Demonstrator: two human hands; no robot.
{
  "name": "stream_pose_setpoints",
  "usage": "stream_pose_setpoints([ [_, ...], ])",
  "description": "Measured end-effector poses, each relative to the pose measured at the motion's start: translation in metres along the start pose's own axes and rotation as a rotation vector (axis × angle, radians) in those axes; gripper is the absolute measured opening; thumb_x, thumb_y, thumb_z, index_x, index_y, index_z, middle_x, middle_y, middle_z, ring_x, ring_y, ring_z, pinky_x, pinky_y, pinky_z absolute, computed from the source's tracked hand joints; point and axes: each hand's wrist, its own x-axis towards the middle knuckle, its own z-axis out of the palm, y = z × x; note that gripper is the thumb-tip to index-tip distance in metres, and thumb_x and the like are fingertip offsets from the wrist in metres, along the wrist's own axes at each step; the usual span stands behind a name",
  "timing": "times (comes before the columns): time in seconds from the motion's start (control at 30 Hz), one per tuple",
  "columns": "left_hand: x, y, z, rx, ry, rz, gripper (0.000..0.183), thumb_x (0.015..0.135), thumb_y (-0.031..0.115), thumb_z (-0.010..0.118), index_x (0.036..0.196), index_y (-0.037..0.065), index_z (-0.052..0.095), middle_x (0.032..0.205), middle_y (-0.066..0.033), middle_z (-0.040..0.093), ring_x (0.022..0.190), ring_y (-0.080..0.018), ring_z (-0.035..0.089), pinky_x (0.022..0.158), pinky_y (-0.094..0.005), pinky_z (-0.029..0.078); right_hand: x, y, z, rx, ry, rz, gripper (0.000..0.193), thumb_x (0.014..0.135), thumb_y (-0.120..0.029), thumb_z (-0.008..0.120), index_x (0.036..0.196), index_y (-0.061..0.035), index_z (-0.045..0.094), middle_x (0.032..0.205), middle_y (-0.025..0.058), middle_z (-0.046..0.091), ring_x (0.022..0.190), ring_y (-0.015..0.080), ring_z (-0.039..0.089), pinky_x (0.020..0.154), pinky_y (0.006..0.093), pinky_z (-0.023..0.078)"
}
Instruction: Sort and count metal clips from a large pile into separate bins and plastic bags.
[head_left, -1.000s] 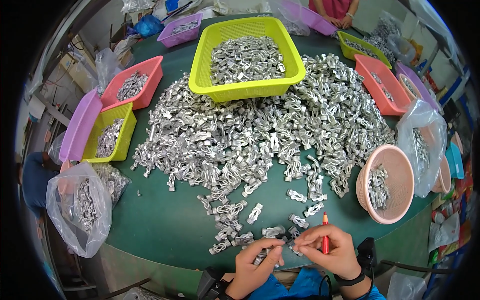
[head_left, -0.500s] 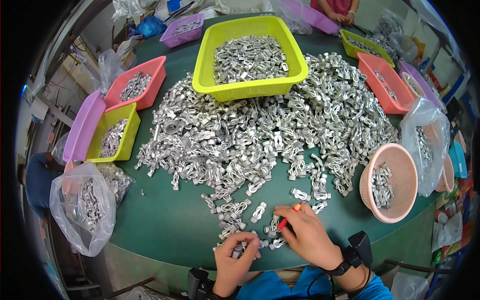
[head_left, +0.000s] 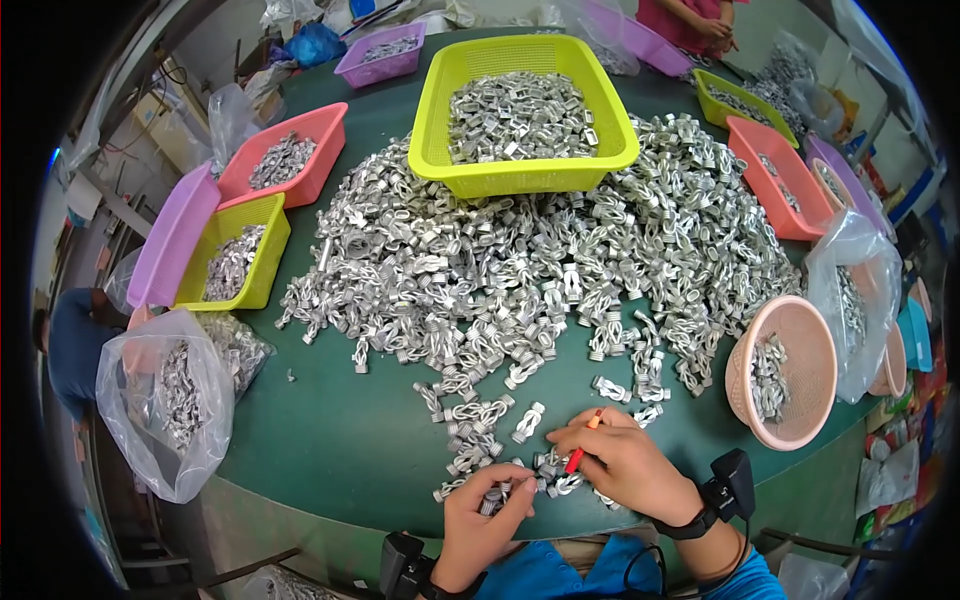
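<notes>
My left hand (head_left: 485, 515) rests at the near edge of the green table, thumb and fingertips pinched together. What they grip is mostly hidden. Metal parts show beneath its curled fingers. Close by on the right, my right hand (head_left: 630, 470) holds a slim red pen-like tool (head_left: 578, 455), pointing down at a few parts. Small silver loop-shaped metal parts (head_left: 470, 435) with ribbed ends lie in a loose trail in front of both hands. A single part (head_left: 528, 422) lies apart from the trail. Beyond them spreads a large heap of the same parts (head_left: 430, 265).
A yellow-green basket (head_left: 540, 180) of small metal pieces sits on the heap. A pink round basket (head_left: 742, 375) stands right, a clear bag (head_left: 150, 350) left. Red trays (head_left: 325, 160) and purple trays (head_left: 170, 240) line the sides. Another person's hands (head_left: 715, 30) are at the far edge.
The whole view has shifted slightly to the right. My right hand, with the red tool, has come a little nearer and toward my left hand. The left hand stays pinched.
</notes>
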Motion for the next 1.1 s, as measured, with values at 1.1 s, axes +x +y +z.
stream_pose_setpoints([
  [1.1, -0.006, 0.000, 0.015, -0.081, -0.215, -0.102, 0.020, 0.074, 0.009, 0.054, 0.091, -0.002, 0.052, 0.065, -0.0031, 0.054, 0.049, -0.0039, 0.045, 0.046, -0.0158, 0.037, -0.037, -0.015, -0.018, 1.085, 0.074, 0.509, 0.018, 0.072, 0.007, 0.050, 0.087, 0.0002, 0.042, 0.096, 0.0185, 0.051, 0.080, 0.0124, 0.052, 0.070, 0.0228, 0.043],
])
